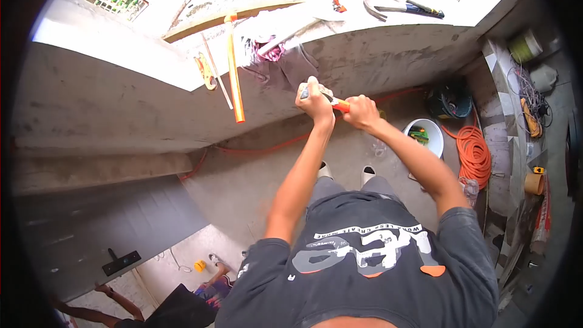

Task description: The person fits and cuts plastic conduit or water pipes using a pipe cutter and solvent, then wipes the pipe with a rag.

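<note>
Both fists are close together in front of me, above the floor by the wall. My left hand (317, 107) is closed around a tool with a dark grey end showing at the thumb; its kind is hidden by the fingers. My right hand (362, 113) is wrapped round a short orange piece (342, 105) that looks like pipe. Its end meets a pale, shiny part between the hands. On the ledge beyond, a longer orange pipe (235, 76) sticks out over the edge, beside a thin rod (217, 73) and an orange-yellow hand tool (205, 71).
A claw hammer (395, 7) lies on the ledge (158, 64), near a dark cloth (288, 67). To the right stand a white bucket (432, 140), a dark bucket (449, 100) and a coiled orange hose (472, 155). Another person (182, 307) is at the lower left, beside a dark panel (103, 225).
</note>
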Motion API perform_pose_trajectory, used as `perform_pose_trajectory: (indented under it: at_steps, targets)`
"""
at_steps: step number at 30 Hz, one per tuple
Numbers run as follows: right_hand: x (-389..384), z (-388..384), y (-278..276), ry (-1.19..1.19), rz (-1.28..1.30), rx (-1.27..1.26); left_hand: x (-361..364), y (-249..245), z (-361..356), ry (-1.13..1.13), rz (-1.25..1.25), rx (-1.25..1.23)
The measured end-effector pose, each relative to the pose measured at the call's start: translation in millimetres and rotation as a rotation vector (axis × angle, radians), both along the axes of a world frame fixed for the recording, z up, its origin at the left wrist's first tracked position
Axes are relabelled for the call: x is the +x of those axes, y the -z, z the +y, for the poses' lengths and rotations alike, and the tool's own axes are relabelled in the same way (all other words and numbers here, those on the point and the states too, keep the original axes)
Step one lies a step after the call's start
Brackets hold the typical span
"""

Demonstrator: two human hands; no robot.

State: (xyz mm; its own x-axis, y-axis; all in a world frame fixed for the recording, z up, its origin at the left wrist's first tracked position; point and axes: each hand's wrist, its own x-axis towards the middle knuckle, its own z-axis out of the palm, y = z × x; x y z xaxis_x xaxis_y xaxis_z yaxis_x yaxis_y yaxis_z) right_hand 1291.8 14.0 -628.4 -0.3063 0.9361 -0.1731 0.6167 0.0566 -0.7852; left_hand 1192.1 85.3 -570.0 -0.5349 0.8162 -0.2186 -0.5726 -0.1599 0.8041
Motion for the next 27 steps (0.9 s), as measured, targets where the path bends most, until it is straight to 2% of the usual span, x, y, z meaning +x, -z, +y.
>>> perform_pose_trajectory:
  at_steps: [1, 2, 3, 4, 5, 6, 8, 9, 10, 11, 12, 14, 15, 16, 17, 18, 19, 20, 22, 23, 24, 26, 27]
  targets:
    - [-6, 10, 7, 0.08, 0.004, -0.028, -6, 1, 1, 0.109, -0.048, -0.024]
    - [-9, 19, 7, 0.166, 0.004, -0.058, -19, -4, 1, 0.353, 0.014, -0.098]
    - [-16, -5, -56, 0.11, 0.216, -0.656, -42, -15, -9, 0.731, -0.297, 0.003]
    - [-13, -34, -70, -0.101, 0.718, -1.063, -59, -29, -23, 1.074, -0.62, 0.119]
    - [-13, -58, -93, -0.263, 0.92, -1.331, -52, -39, -37, 1.301, -1.033, 0.766]
    - [-16, -62, -92, -0.616, 0.937, -1.594, -51, -48, -36, 1.31, -1.026, 0.749]
    - [-15, -48, -92, -0.78, 0.709, -1.057, -46, -65, -32, 1.242, -0.778, 0.945]
    - [-11, -31, -80, -0.477, 0.571, -0.753, -44, -67, -34, 1.177, -0.658, 1.048]
    - [-10, -16, -60, -0.187, 0.427, -0.441, -49, -58, -33, 0.805, -0.181, 0.388]
    - [-11, -13, -44, -0.19, 0.425, -0.44, -30, -39, -21, 0.516, -0.015, 0.27]
    - [-15, -17, -26, -0.083, 0.307, -0.301, -14, -20, -16, 0.231, 0.152, 0.14]
    - [-17, 11, -13, 0.136, 0.059, 0.048, -32, -17, -12, 0.386, -0.068, 0.072]
    - [-19, -8, -52, 0.022, 0.225, -0.421, -53, -22, -14, 0.692, -0.291, 0.076]
    - [-18, -27, -89, -0.087, 0.706, -1.133, -72, -43, -25, 1.05, -0.607, 0.139]
    - [-19, -49, -103, -0.354, 0.724, -1.27, -70, -46, -39, 1.315, -0.833, 0.683]
    - [-21, -56, -108, -0.64, 0.733, -1.361, -56, -79, -47, 1.579, -1.079, 1.215]
    - [-25, -51, -107, -0.642, 0.736, -1.351, -55, -86, -43, 1.594, -1.025, 1.244]
    - [-25, -41, -103, -0.461, 0.605, -1.014, -55, -88, -40, 1.607, -0.975, 1.276]
    - [-16, -13, -91, -0.11, 0.31, -0.344, -70, -66, -27, 1.024, -0.353, 0.455]
    - [-4, 14, -51, -0.048, 0.062, 0.055, -48, -42, -22, 0.736, -0.109, 0.327]
    - [2, 23, -13, 0.019, -0.179, 0.435, -28, -15, -15, 0.416, 0.065, 0.336]
    - [-11, 19, -36, 0.138, -0.448, 0.347, -22, -1, -5, 0.139, -0.05, 0.136]
    - [-17, 11, -37, 0.163, -0.33, 0.226, -21, -10, -14, 0.135, 0.067, 0.055]
